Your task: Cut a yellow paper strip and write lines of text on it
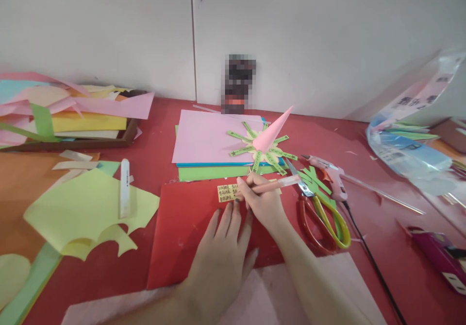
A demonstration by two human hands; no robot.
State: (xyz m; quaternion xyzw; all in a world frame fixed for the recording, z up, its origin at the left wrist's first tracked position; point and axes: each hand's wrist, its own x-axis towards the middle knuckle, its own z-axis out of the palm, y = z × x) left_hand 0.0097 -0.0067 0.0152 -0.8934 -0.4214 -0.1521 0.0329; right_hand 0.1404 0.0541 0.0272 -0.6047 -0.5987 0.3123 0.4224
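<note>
My right hand [265, 202] grips a pen [278, 184] with a pale, see-through barrel, its tip down at a small yellow paper strip [226, 194] with handwritten dark characters. The right part of the strip is partly hidden behind that hand. My left hand [223, 247] lies flat with fingers spread on a red sheet [178, 228], fingertips just below the strip. Beyond the hands, a pink paper cone [271, 133] stands tilted on a flower-like piece with green written petals [236, 152]. It rests on stacked pink, blue and green sheets [207, 135].
Scissors [316, 213] with red and yellow handles lie at right among green paper strips. Further right are a pink glue gun [329, 172] with a black cord, a purple stapler-like object [439, 252] and a plastic bag [411, 145]. Left hold a scrap-filled tray [125, 138] and cut yellow paper [87, 203].
</note>
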